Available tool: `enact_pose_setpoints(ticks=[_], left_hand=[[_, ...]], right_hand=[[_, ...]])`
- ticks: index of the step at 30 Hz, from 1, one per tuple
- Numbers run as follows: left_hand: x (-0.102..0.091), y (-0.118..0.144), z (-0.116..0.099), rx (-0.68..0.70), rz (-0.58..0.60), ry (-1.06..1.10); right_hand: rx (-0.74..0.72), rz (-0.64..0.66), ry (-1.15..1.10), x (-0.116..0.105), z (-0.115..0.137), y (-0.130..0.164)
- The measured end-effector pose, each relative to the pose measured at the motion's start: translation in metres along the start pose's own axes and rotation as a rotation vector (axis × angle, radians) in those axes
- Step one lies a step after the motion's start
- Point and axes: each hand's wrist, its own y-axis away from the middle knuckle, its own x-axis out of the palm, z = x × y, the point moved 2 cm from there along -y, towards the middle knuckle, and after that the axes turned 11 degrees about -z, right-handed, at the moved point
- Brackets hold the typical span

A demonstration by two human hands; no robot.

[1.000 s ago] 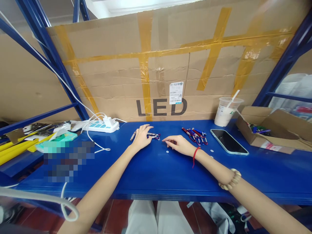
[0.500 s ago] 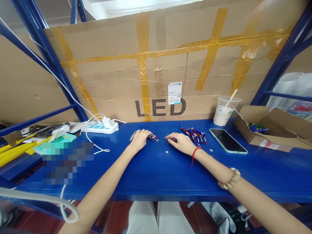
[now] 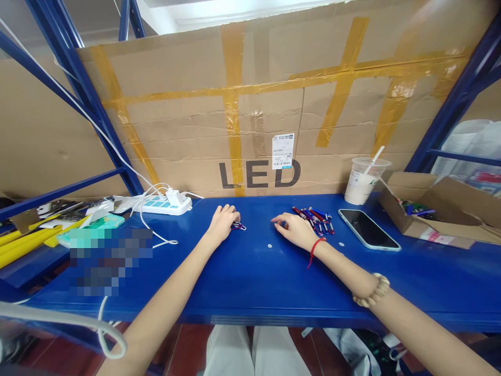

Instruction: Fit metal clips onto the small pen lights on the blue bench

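While I watch the one head view, the clearest change is at the left hand (image 3: 224,221): a second ago it lay flat with its fingers spread over two small keychain flashlights, and now it is curled shut over them near the back of the blue shelf (image 3: 250,282). Only a carabiner clip (image 3: 237,226) pokes out at its right edge, so I judge the little lights are gathered inside the fist, though I cannot see them directly. The silver light that lay just left of that hand before is gone from sight too, which fits that reading.

Across from it, the right hand (image 3: 296,231) has shifted a touch toward the pile of red and blue keychain lights (image 3: 315,218). It rests palm down, fingers loosely bent and partly open, forefinger pointing left toward the other hand. I see nothing held in it; its knuckles sit just beside the pile, and I cannot tell whether they touch it. A red string and a bead bracelet (image 3: 371,291) ring that arm.

Unmoved around them: a small pale disc (image 3: 269,245) on the shelf between the hands, a phone (image 3: 368,230) face up to the right of the pile, a plastic cup (image 3: 364,180) with a straw behind it, and a power strip (image 3: 166,203) at the back left.

To me the work has passed from sorting to a grasp on the left.
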Motion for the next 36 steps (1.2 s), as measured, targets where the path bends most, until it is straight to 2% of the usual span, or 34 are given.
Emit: enact_pose_setpoints(ticks=[9, 15, 18, 21, 27, 31, 36], left_hand=[[-0.009, -0.001, 0.009, -0.069, -0.053, -0.037], [-0.019, -0.001, 0.026, -0.381, -0.215, -0.055], [-0.016, 0.002, 0.032, -0.514, -0.177, -0.077], [-0.009, 0.005, 0.035, -0.588, -0.083, -0.095], [-0.001, 0.006, 0.042, -0.679, 0.086, 0.063], [-0.006, 0.006, 0.044, -0.703, 0.110, 0.006], [-0.016, 0.006, 0.045, -0.597, 0.089, -0.104]], right_hand=[[-0.023, -0.013, -0.013, 0.002, 0.000, 0.000], [-0.017, -0.003, -0.015, 0.002, 0.000, 0.000], [-0.019, 0.003, -0.020, 0.002, 0.000, 0.000], [-0.016, 0.006, -0.021, 0.001, 0.001, 0.000], [0.000, 0.024, -0.014, -0.004, 0.005, 0.001], [0.008, 0.025, -0.014, -0.006, 0.007, 0.001], [0.004, 0.035, -0.032, -0.004, 0.006, 0.001]])
